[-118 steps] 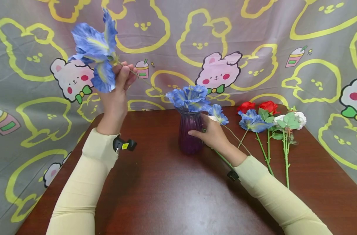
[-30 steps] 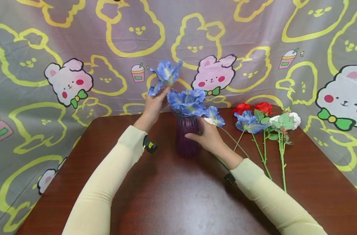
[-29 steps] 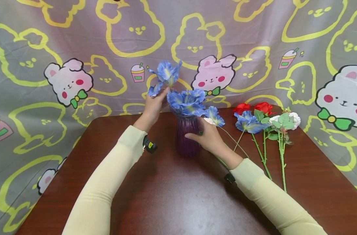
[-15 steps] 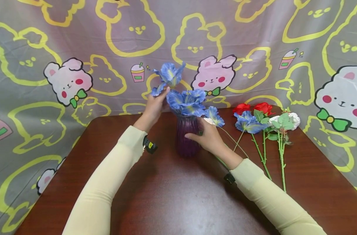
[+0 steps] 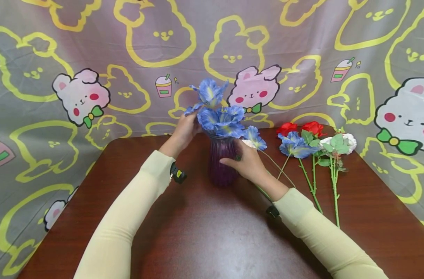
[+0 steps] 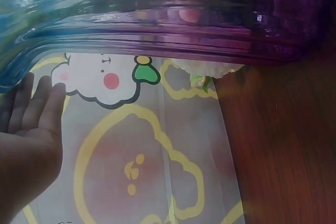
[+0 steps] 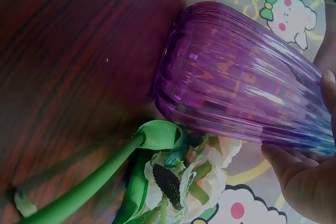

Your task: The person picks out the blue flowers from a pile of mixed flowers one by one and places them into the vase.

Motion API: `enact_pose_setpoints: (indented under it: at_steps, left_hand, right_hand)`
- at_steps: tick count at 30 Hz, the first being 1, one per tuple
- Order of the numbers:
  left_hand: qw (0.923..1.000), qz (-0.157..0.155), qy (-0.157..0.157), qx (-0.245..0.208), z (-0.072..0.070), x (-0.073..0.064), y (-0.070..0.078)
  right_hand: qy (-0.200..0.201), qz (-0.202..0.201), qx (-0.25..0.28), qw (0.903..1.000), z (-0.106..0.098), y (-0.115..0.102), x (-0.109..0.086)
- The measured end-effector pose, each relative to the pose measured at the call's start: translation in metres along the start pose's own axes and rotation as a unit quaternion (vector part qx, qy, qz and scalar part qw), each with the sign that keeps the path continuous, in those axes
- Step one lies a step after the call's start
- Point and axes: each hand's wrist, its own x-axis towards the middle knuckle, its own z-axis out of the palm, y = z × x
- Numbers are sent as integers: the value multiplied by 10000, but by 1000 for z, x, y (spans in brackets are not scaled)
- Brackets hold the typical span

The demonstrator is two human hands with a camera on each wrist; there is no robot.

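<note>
A ribbed glass vase (image 5: pixel 223 164), purple below and bluish at the neck in the wrist views, stands upright with blue irises (image 5: pixel 223 121) bunched at its mouth. My right hand (image 5: pixel 250 161) grips the vase's right side near the neck, its thumb across the front. On the left, my left hand (image 5: pixel 184 131) is at the vase's mouth, right under another blue iris (image 5: pixel 211 93) that it holds below the bloom. Its thumb and fingertips are mostly hidden by petals. The left wrist view shows several fingers (image 6: pixel 50 108) of that hand beside the vase neck (image 6: pixel 21 59).
Right of the vase lie a loose blue iris bloom (image 5: pixel 255 138), another iris (image 5: pixel 297 145), red roses (image 5: pixel 313 128) and white roses (image 5: pixel 349 142) with green stems (image 5: pixel 336 193) on the brown table (image 5: pixel 205 240). A patterned cloth (image 5: pixel 135 77) hangs behind.
The left hand brought its iris from the upper left to the vase; over the last second the bloom moved right and down, close above the others. The right hand stays on the vase.
</note>
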Motion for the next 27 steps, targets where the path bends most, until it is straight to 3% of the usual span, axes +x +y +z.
enact_pose_setpoints:
  at_steps: [7, 14, 27]
  left_hand:
    - [9996, 60, -264, -90, -1, -1, -3]
    - [9999, 62, -115, -85, -1, -3, -4]
    - [9988, 16, -300, 382, -15, -16, -8]
  right_hand:
    - [15, -89, 69, 9999, 0, 2, 1]
    - [-14, -83, 76, 9999, 0, 4, 2]
    - [-46, -35, 104, 9999, 0, 4, 1]
